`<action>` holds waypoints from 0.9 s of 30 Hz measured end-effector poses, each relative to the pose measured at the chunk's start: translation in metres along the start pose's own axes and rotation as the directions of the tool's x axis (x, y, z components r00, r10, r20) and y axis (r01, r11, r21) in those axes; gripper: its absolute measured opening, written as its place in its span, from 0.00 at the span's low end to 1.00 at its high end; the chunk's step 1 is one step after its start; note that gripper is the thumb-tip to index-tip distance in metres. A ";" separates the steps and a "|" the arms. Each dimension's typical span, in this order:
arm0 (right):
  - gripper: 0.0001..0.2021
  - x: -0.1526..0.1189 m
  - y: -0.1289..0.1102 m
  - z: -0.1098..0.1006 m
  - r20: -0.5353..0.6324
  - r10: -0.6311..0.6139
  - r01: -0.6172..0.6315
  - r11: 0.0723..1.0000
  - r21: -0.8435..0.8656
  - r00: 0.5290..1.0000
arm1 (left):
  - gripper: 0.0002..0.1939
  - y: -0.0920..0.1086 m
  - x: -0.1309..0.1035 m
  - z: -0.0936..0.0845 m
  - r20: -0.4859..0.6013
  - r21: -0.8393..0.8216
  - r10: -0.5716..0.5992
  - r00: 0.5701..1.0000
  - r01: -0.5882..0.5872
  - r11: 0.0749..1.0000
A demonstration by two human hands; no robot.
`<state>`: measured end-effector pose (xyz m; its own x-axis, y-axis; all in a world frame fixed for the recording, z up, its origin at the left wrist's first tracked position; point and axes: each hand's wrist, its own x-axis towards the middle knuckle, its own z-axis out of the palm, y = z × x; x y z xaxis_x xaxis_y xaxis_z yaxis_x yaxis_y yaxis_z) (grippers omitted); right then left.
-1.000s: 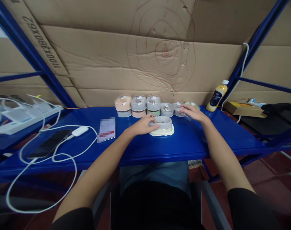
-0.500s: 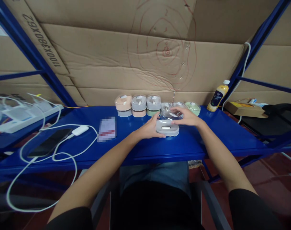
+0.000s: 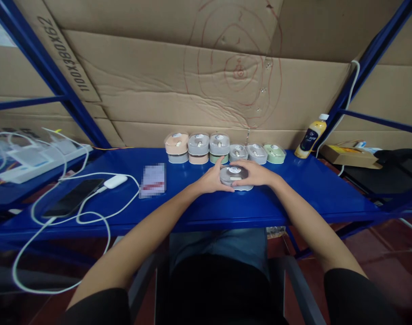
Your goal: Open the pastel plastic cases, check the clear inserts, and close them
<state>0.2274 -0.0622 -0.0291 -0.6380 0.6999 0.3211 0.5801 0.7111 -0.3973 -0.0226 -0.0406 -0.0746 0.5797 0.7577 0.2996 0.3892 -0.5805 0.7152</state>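
Observation:
On the blue table in front of me is a small grey box (image 3: 244, 186) with rounded corners. A clear lid (image 3: 230, 174) bearing a round white label now sits over it. My left hand (image 3: 212, 178) is closed around the left side, thumb at the back and fingers at the front. From the right, my right hand (image 3: 256, 174) grips the lid, its fingers reaching across the front. The hands hide both ends of the box, so I cannot tell whether the lid is fully seated.
Behind are stacked boxes (image 3: 177, 146) in peach, grey and green, and single grey and green boxes (image 3: 274, 153). A juice bottle (image 3: 310, 137) stands at the back right. To the left lie a blurred packet (image 3: 153, 180), a phone (image 3: 73, 198) and a looped white cable (image 3: 107, 225).
My right hand has brought the clear lid down and forward onto the grey box. My left hand has stayed at the box's left side. The view has shifted slightly.

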 end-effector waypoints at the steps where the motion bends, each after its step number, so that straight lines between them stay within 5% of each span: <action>1: 0.41 0.000 0.001 0.000 0.004 0.005 -0.005 1.000 0.008 1.000 | 0.75 0.000 0.000 -0.001 0.002 0.015 0.000 1.000 0.000 1.000; 9: 0.41 -0.002 0.006 0.000 0.045 0.072 -0.075 0.996 0.046 0.996 | 0.57 0.001 0.003 -0.007 0.010 0.141 0.063 0.998 -0.063 0.988; 27: 0.45 -0.014 -0.001 0.000 0.076 0.118 -0.117 0.993 -0.026 0.990 | 0.55 0.000 0.003 -0.008 0.002 0.158 0.038 0.999 -0.038 0.987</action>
<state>0.2359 -0.0725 -0.0335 -0.6013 0.7720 0.2060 0.6637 0.6262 -0.4091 -0.0269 -0.0361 -0.0685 0.5959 0.7343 0.3251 0.4751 -0.6488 0.5944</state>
